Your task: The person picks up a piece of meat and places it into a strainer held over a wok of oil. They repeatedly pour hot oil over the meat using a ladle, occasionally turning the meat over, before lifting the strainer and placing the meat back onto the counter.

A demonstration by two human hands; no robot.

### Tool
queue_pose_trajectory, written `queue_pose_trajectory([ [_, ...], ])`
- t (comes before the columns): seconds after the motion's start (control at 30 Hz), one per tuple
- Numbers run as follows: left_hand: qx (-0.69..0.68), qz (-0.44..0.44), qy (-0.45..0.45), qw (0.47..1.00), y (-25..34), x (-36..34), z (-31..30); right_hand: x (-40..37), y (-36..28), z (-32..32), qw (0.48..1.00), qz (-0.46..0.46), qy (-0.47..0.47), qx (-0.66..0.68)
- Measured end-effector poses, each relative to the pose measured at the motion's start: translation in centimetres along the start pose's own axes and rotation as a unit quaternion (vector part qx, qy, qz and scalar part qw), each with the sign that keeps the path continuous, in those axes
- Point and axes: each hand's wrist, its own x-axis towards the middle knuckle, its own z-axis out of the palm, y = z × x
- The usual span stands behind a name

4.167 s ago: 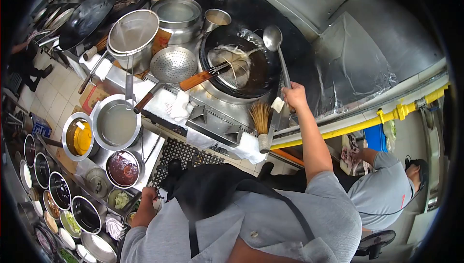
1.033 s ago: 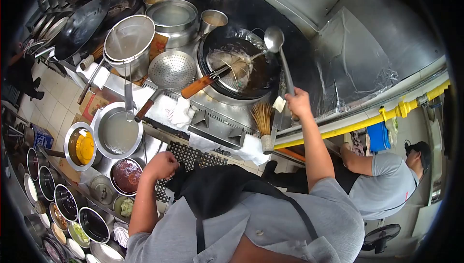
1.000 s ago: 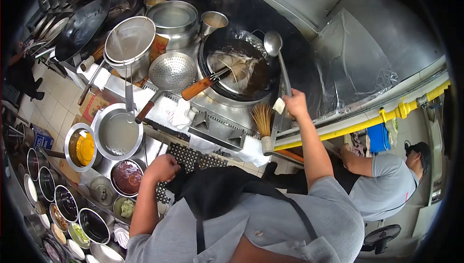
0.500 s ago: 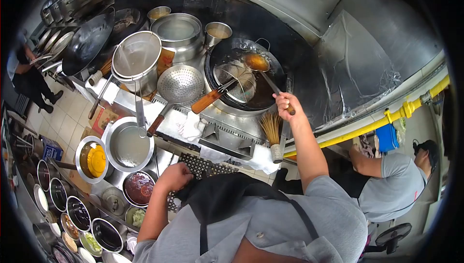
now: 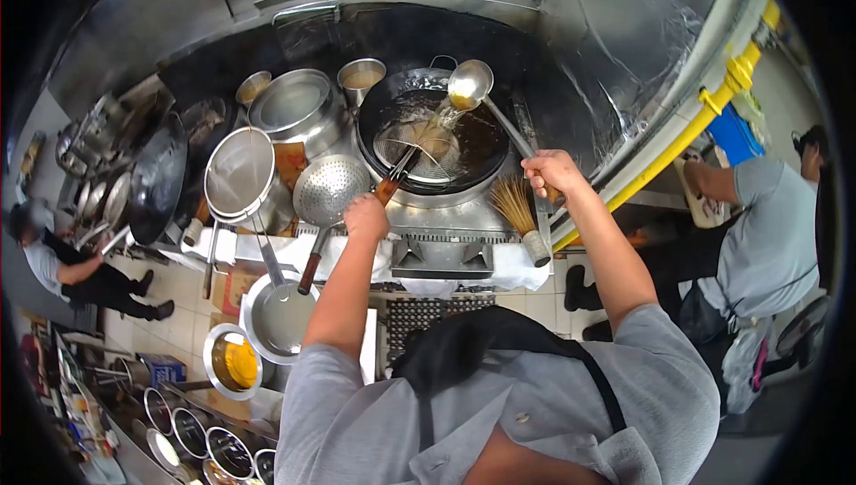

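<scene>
My right hand [image 5: 550, 173] is wrapped round the wooden handle of a ladle [image 5: 470, 84], its bowl raised and tilted over the wok's upper side. Liquid runs from the ladle down into a wire strainer [image 5: 412, 148] inside the black wok [image 5: 370, 110]. Closed round the strainer's wooden handle is my left hand [image 5: 366, 217]. What lies in the strainer is hard to make out under the liquid. Dark liquid [image 5: 483, 133] fills the wok around it. Just left of the wok rests a perforated ladle [image 5: 332, 189].
A bamboo brush [image 5: 522, 217] stands right of the wok. Pots [image 5: 297, 103] and a large sieve [image 5: 239, 173] are on the left. Bowls [image 5: 278, 317] sit lower left. One person [image 5: 67, 262] stands far left, another [image 5: 767, 226] at right, near a yellow pipe [image 5: 727, 93].
My left hand has moved up and taken hold of the strainer's handle. The ladle has risen from the wok and now pours. The view has turned and shifted.
</scene>
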Motion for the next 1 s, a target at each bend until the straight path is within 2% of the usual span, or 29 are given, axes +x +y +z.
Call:
queue_pose_trajectory([
  [0.07,0.021,0.003,-0.002,1.0,0.2,1.6,1.7,0.0,0.5,-0.7,0.999,-0.016,0.02,-0.024],
  [0.13,-0.035,-0.014,0.023,0.999,0.4,2.5,2.8,-0.1,1.3,-1.2,0.998,-0.031,0.038,-0.051],
  [0.2,-0.066,-0.022,0.016,0.997,1.7,1.7,-0.6,0.3,2.0,-2.1,0.99,-0.043,0.071,-0.117],
  [0.27,-0.118,-0.02,-0.015,0.993,2.8,1.3,-2.8,1.0,3.5,-2.8,0.985,-0.063,0.096,-0.126],
  [0.4,-0.205,-0.008,-0.063,0.977,2.6,5.1,-2.8,2.7,5.9,-3.6,0.976,-0.072,0.102,-0.179],
  [0.47,-0.209,0.014,-0.043,0.977,2.8,5.6,-3.6,3.0,6.9,-3.4,0.967,-0.107,0.092,-0.213],
  [0.5,-0.379,-0.063,-0.118,0.916,3.2,5.9,-3.9,3.2,7.3,-3.3,0.967,-0.089,0.081,-0.224],
  [0.53,-0.533,-0.136,-0.188,0.814,3.6,5.6,-4.6,3.3,7.7,-3.1,0.968,-0.089,0.081,-0.221],
  [0.57,-0.531,-0.136,-0.189,0.815,4.0,5.3,-5.2,3.3,8.0,-2.7,0.958,-0.087,0.086,-0.258],
  [0.63,-0.606,-0.183,-0.203,0.747,4.5,4.7,-5.8,0.8,6.5,-1.0,0.933,-0.088,0.084,-0.339],
  [0.67,-0.606,-0.184,-0.203,0.747,4.7,4.6,-5.4,1.4,7.3,-1.0,0.933,-0.088,0.084,-0.339],
  [0.73,-0.658,-0.199,-0.244,0.684,4.8,4.6,-4.6,3.2,9.1,-0.4,0.938,-0.069,0.06,-0.334],
  [0.77,-0.659,-0.201,-0.242,0.683,4.8,4.8,-4.1,3.4,9.7,-0.3,0.962,-0.037,0.036,-0.268],
  [0.83,-0.695,-0.172,-0.289,0.636,5.1,4.6,-3.9,3.7,10.0,0.0,0.971,-0.03,0.015,-0.237],
  [0.87,-0.696,-0.175,-0.289,0.634,5.4,4.2,-4.1,3.5,10.1,0.1,0.979,-0.021,-0.003,-0.204],
  [0.9,-0.716,-0.198,-0.292,0.602,5.8,4.0,-4.4,3.2,10.2,0.0,0.978,-0.019,-0.005,-0.206],
  [0.93,-0.736,-0.219,-0.294,0.57,6.1,4.0,-4.7,2.0,9.1,0.2,0.988,0.006,-0.007,-0.154],
  [0.97,-0.739,-0.215,-0.304,0.562,6.0,4.1,-4.5,1.2,8.6,0.3,0.994,0.031,-0.008,-0.102],
  [1.0,-0.74,-0.215,-0.304,0.56,6.1,4.0,-4.5,1.3,8.9,0.1,0.994,0.031,-0.008,-0.104],
])
